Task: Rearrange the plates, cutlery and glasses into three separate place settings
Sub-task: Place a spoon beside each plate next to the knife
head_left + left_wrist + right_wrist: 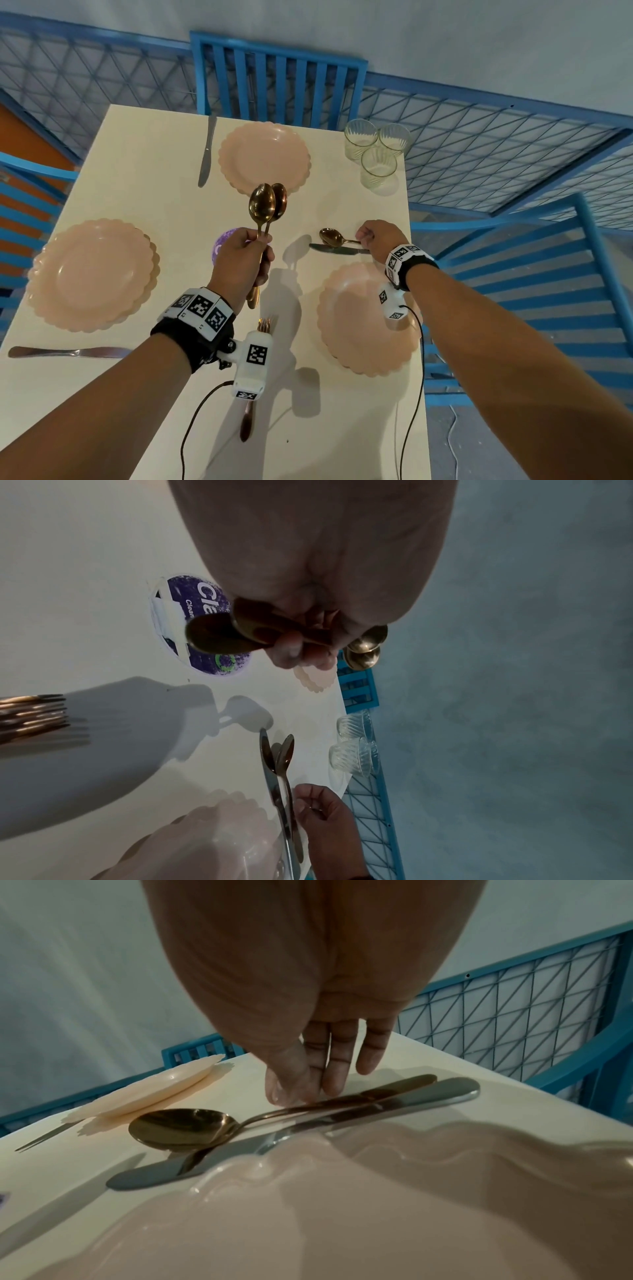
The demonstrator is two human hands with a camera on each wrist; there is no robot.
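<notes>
Head view: left hand [239, 260] grips two gold spoons [267, 205] upright, bowls up, above counter [137, 171] centre. Right hand [376, 240] fingers on third gold spoon [334, 237], lying left-right beside a steel knife [337, 249], far of the right plate [363, 318]. Three pink scalloped plates, three knives, three glasses [376, 150] clustered far right; forks [264, 324] near centre.

Left wrist: fingers [291, 647] clenched round spoon handles.

Right wrist: fingers [329, 1066] extended, tips touching spoon handle.

Three pink scalloped plastic plates sit on the cream bench [144, 178]: one far [264, 156], one left [90, 274], one right [366, 318]. A steel table knife [337, 249] and gold metal spoon [334, 237] lie just behind the right plate. Three clear ribbed glasses [376, 150] cluster at the far right corner.
</notes>
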